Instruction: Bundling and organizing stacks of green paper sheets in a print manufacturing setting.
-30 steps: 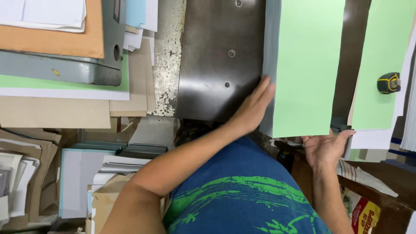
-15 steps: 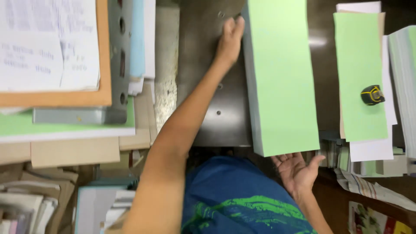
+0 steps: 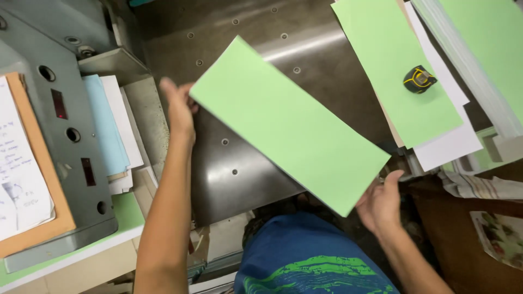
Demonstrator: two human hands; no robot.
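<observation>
Dark metal machine table (image 3: 239,169) with small holes. Green paper stack (image 3: 289,122) lies diagonally across it, held at both ends: left hand (image 3: 178,109) grips the far-left corner, right hand (image 3: 381,201) supports the near-right corner, fingers half-curled. Tape measure (image 3: 418,79) sits far right on green sheets (image 3: 397,60).

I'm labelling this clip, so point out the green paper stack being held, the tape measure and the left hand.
green paper stack (image 3: 289,122), head view, middle of top sheet
tape measure (image 3: 418,79), head view, centre of case
left hand (image 3: 178,106), head view, back of hand
</observation>
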